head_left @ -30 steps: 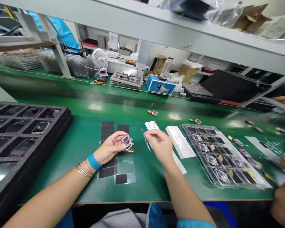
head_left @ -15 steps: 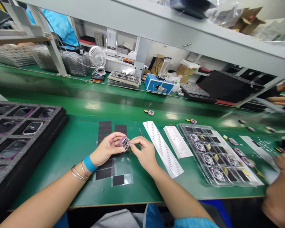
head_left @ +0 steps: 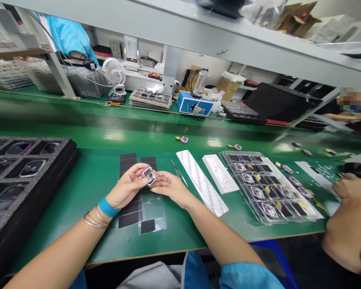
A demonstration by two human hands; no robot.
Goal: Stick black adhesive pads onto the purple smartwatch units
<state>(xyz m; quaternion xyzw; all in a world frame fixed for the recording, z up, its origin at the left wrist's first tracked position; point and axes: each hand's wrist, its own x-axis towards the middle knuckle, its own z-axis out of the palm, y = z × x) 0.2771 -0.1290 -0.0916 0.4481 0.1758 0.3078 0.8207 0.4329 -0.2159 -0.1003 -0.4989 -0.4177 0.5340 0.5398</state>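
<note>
Device in hands near illegibly marked strip

On the bench, going left to right: foam tray at the frame's left edge, film sheets left of centre, tweezers, paper strip, flat block, then the parts tray at right. Small device sits between left hand and right hand mid-frame, over the film sheets. Fan and machine are farther back, upper middle. Coworker's hand is at the right edge.
</note>
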